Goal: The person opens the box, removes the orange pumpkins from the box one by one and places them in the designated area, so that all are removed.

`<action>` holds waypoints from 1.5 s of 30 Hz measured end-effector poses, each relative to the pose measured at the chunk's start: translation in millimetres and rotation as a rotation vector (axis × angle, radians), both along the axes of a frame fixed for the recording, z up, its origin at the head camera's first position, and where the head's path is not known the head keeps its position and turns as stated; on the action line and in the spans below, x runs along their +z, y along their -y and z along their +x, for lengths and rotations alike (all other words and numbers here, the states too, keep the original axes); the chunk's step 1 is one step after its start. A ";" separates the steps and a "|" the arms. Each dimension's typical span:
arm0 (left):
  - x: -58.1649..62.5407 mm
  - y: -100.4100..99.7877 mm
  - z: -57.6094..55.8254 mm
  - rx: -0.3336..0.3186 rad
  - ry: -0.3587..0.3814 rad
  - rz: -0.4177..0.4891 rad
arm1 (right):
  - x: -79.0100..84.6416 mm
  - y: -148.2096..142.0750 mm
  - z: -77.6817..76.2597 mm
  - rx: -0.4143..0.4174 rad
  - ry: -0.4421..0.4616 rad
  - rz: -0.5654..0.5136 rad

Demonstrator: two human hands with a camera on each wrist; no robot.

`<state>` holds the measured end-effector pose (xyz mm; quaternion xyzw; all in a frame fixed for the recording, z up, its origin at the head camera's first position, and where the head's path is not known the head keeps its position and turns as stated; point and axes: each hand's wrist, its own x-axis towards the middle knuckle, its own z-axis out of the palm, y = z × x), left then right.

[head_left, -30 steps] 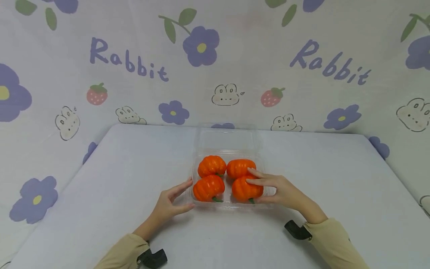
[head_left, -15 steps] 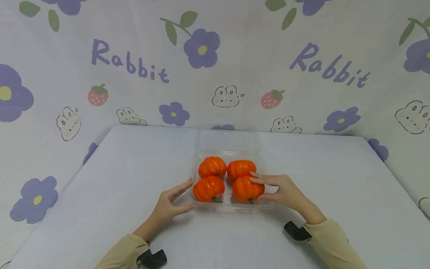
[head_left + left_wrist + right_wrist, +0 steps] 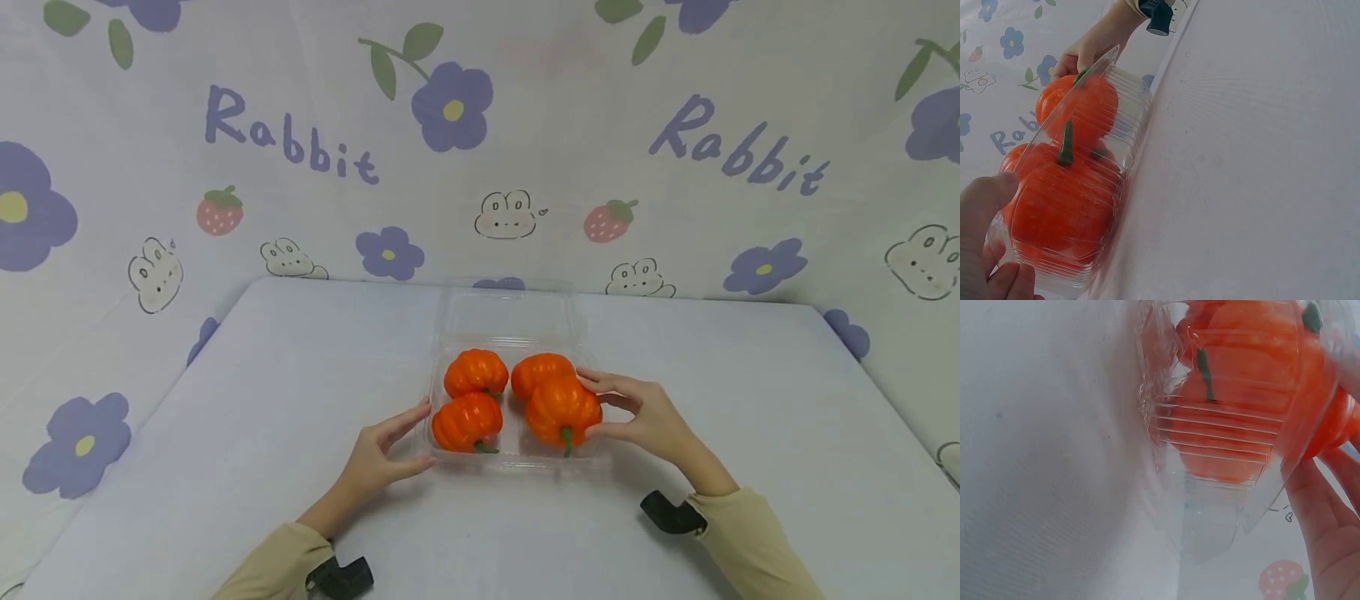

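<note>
A clear plastic clamshell container (image 3: pixel 512 446) sits mid-table with its lid (image 3: pixel 510 312) tipped back. Small orange pumpkins with green stems fill it: a back left pumpkin (image 3: pixel 476 372), a front left pumpkin (image 3: pixel 467 422) and a back right pumpkin (image 3: pixel 542 372). My right hand (image 3: pixel 641 417) grips the front right pumpkin (image 3: pixel 564 410) from its right side, thumb in front and fingers behind. That pumpkin is lifted and tilted, overlapping the one behind it. At the container's left side, my left hand (image 3: pixel 382 450) holds the wall, its thumb (image 3: pixel 994 190) at the rim and fingertips (image 3: pixel 1013 278) below.
A white-covered table (image 3: pixel 315 358) spreads around the container. Behind it hangs a fabric backdrop (image 3: pixel 555 125) printed with flowers, rabbits and strawberries. Black wrist mounts (image 3: pixel 341 577) stick out by the beige sleeves (image 3: pixel 750 542).
My right hand has taken the front right pumpkin and raised it slightly, to the right, tipping its stem toward the front. My left hand stays at the container.
</note>
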<state>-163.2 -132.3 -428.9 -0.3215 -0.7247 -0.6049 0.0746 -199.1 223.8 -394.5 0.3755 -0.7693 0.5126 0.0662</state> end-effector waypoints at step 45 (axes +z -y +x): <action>4.5 -0.6 1.8 0.012 0.036 -0.021 | 6.4 -11.2 -1.7 -0.074 0.324 -0.137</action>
